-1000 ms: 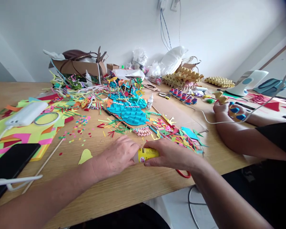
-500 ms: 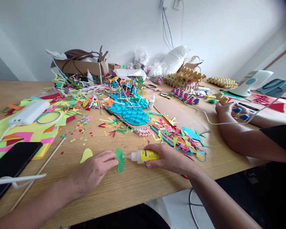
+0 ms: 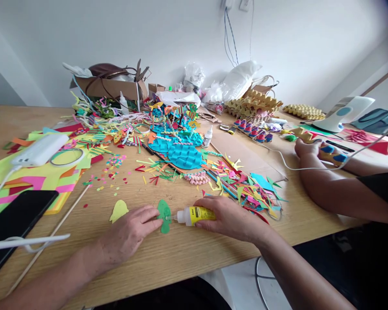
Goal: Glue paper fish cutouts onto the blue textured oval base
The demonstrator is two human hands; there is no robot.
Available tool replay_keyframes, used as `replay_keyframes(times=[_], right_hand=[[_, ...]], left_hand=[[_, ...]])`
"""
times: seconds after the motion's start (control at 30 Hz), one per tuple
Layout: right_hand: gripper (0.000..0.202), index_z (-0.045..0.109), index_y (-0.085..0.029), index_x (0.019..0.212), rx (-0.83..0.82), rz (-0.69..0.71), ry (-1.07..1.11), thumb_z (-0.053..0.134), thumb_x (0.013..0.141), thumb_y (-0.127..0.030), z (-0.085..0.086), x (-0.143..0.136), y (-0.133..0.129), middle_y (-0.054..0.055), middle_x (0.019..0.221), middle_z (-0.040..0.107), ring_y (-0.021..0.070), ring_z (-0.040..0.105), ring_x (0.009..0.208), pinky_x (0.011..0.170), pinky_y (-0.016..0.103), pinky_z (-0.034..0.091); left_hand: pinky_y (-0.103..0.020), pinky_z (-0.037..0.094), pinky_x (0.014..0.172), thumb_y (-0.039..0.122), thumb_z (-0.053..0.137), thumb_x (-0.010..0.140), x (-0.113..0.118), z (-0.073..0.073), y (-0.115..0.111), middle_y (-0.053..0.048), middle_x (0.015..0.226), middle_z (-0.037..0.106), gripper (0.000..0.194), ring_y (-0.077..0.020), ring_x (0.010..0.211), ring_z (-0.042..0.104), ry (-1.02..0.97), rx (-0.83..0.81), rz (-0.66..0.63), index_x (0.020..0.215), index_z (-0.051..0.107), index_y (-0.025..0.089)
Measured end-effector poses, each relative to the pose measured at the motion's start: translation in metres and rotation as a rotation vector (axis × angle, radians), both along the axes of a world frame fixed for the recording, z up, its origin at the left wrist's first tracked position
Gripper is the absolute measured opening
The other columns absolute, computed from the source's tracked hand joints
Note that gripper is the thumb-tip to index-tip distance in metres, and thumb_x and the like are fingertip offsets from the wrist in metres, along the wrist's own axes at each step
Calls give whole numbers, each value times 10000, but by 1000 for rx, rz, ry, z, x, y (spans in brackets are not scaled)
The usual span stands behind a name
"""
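Observation:
A green paper cutout (image 3: 164, 209) lies flat on the wooden table, its left edge under the fingertips of my left hand (image 3: 129, 232). My right hand (image 3: 228, 217) is wrapped round a yellow and white glue bottle (image 3: 194, 215), which lies nearly level with its nozzle tip at the middle of the cutout. A yellow paper cutout (image 3: 119, 210) rests just behind my left hand. Farther back sits a blue textured paper piece (image 3: 184, 156).
Paper scraps (image 3: 255, 193) lie behind my right hand. At the left are a black phone (image 3: 19, 228), a white power bank (image 3: 40, 150) and a thin stick (image 3: 51, 234). Another person's arms (image 3: 323, 185) rest at the right, holding a painted egg-carton piece (image 3: 333, 155).
The bottle's nozzle tip has moved slightly down along the green cutout. The other person's egg-carton piece has turned a little. The whole view has shifted slightly.

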State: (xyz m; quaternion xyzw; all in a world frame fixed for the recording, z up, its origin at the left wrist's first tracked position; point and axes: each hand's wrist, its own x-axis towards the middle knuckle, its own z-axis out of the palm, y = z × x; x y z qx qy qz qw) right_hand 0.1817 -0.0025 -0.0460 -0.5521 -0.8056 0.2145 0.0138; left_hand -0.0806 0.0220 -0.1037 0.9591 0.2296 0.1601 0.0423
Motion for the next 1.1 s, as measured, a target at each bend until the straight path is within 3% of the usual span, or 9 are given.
replay_keyframes(times=[0.27,0.5,0.63,0.73,0.87,1.1], right_hand=[[332,579,-192,1028,83,16,-185,562,753,-379,10,-12,-10,75,987,598,224,594,855,654,285,414],[263,554,-207,953,149,33,-266,592,725,-333,7,-14,-11,50,938,593,198,601,786,577,256,374],[311,535,-226,953,156,45,-304,597,730,-434,6,-15,-14,41,868,628,221,609,756,571,269,367],[404,538,-222,979,165,42,-308,518,753,-556,6,-16,-18,63,875,621,246,604,777,591,294,380],[318,545,-203,980,199,34,-289,379,860,-447,5,-17,-21,76,881,593,238,586,817,641,319,392],[257,575,-187,861,207,44,-294,542,761,-421,2,-19,-20,54,865,561,219,565,806,648,309,406]], left_hand=[[-328,464,903,29,326,844,-1,-7,1,-87,1069,608,391,-203,1038,529,-1,27,7,1071,610,173],[-343,460,915,24,342,841,-3,-9,-2,-82,1093,603,390,-203,1057,524,-2,24,23,1073,612,183],[-344,467,910,26,348,839,-3,-10,-1,-85,1084,611,385,-206,1054,532,-12,54,21,1067,618,179],[-344,479,894,19,343,832,-2,-10,0,-88,1064,621,394,-209,1038,544,-23,70,27,1052,628,179],[-347,478,895,5,332,822,-2,-10,-1,-91,1054,626,405,-213,1034,544,-38,71,25,1028,637,173],[-317,493,866,22,298,844,0,-8,-1,-84,1012,631,414,-194,990,557,-73,101,17,1004,646,179]])
